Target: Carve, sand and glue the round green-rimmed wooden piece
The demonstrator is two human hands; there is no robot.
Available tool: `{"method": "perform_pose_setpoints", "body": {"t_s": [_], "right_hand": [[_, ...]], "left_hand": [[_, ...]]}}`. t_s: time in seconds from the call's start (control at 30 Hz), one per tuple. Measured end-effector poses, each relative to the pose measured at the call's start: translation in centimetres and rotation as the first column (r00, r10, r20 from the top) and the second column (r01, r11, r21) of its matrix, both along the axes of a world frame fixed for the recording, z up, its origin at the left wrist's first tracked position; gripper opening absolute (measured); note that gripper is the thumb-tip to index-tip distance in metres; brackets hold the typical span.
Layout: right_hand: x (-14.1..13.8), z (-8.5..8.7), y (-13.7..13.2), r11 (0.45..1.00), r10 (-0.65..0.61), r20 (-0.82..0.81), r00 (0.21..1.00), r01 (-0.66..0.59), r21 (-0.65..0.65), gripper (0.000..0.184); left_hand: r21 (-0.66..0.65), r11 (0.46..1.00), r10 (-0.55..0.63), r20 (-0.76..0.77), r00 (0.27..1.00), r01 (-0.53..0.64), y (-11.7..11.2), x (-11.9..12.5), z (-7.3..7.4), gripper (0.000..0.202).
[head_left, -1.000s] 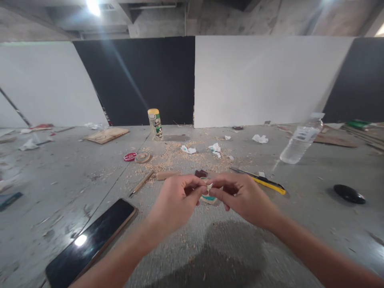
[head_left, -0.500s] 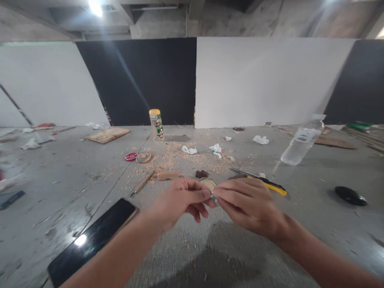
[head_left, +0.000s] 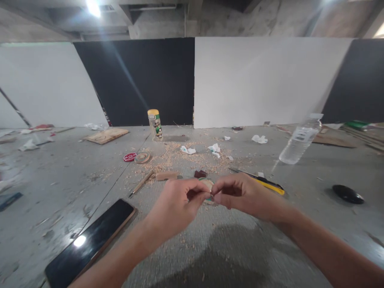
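Observation:
Fingertip to fingertip, both of my hands meet low in the middle of the head view. Thumb and index finger of my left hand (head_left: 178,202) are pinched together, and my right hand (head_left: 244,196) pinches from the other side. A tiny, slightly shiny thing (head_left: 211,193) shows between them, too small to name. Right behind the fingertips is a round pale disc (head_left: 207,183) with a green rim, partly covered by the hands. Beyond it are a dark brown block (head_left: 200,174) and a light wooden block (head_left: 167,176).
Wood shavings and crumpled tissues (head_left: 215,149) litter the concrete floor. A wood-handled tool (head_left: 141,184) and phone (head_left: 91,242) lie left; a yellow-black cutter (head_left: 268,185), computer mouse (head_left: 348,194) and water bottle (head_left: 300,140) are right. A yellow-lidded bottle (head_left: 155,125) stands behind.
My left hand has turned, its lower fingers now tucked out of sight. The right hand has shifted slightly left and its thumb now shows. The fingertips stay together.

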State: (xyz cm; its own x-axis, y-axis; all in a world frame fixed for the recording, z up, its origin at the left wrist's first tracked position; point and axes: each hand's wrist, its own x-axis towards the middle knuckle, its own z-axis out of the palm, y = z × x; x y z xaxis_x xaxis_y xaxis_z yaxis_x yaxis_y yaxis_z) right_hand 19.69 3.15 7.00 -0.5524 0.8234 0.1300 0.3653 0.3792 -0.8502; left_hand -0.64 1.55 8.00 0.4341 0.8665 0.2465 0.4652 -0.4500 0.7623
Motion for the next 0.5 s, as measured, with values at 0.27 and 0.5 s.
{"method": "perform_pose_setpoints", "body": {"t_s": [0.27,0.5], "right_hand": [[-0.8,-0.5,-1.5,0.770,-0.200,0.292,0.935,-0.034,0.637,0.016],[-0.9,-0.5,-1.8,0.665,-0.158,0.241,0.958,-0.077,0.743,0.017]], "left_hand": [[-0.076,0.997,0.006,-0.035,0.999,-0.008,0.7,-0.6,0.5,0.016],[-0.712,0.531,0.053,0.568,0.821,0.459,2.1,-1.0,-1.5,0.021]]}}
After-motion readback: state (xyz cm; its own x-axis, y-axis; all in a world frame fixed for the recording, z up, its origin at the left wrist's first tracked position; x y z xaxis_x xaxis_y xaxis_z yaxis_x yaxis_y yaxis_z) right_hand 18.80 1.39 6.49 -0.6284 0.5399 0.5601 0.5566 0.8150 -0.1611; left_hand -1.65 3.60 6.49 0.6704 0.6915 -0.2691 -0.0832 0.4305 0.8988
